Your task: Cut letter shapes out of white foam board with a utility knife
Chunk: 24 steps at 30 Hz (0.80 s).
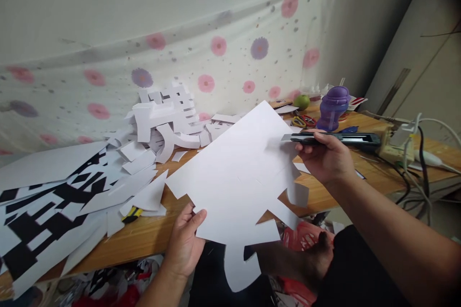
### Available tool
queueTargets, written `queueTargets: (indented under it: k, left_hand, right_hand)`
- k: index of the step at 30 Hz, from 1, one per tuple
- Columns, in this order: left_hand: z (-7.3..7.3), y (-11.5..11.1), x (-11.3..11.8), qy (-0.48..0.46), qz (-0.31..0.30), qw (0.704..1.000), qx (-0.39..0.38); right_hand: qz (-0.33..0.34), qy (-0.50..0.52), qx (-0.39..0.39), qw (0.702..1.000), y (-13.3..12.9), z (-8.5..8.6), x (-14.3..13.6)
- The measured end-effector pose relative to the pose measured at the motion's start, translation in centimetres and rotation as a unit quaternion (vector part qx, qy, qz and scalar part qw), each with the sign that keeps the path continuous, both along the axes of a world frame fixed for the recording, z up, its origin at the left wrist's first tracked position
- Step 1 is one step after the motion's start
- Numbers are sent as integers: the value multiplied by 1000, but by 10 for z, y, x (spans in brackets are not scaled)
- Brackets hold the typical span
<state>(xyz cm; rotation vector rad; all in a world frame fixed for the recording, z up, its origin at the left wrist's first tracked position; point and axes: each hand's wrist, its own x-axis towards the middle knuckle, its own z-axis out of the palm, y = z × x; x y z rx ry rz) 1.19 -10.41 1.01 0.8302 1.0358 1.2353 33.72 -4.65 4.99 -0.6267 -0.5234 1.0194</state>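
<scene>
A large white sheet of paper or thin card [230, 168], with cut-out notches and tabs along its lower and right edges, is held over the front of the table. My left hand [187, 235] grips its lower-left edge, thumb on top and fingers underneath. In my right hand [327, 156] is a dark box cutter [345, 140], its blade extended and pointing left above the sheet's right side. Whether the blade touches the sheet I cannot tell. A curled cut tab hangs from the sheet's bottom edge.
White cut pieces [165, 124] are heaped at the back left. Black-and-white sheets [46, 211] cover the table's left. Behind the right hand are a purple bottle [333, 108], scissors [304, 121] and a green fruit [301, 101]. Cables [419, 172] hang at the right; a wooden table [144, 237] lies beneath.
</scene>
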Motion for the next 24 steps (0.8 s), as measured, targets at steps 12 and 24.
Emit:
queueTargets:
  k: [12,24]
  left_hand:
    - [-2,62,-22,313,0,949,36]
    - [14,105,34,610,-329,591,412]
  right_hand:
    - [-73,-14,-133,988,37,-44,-1]
    - [-148,-247,-182,940,20,-42,-16]
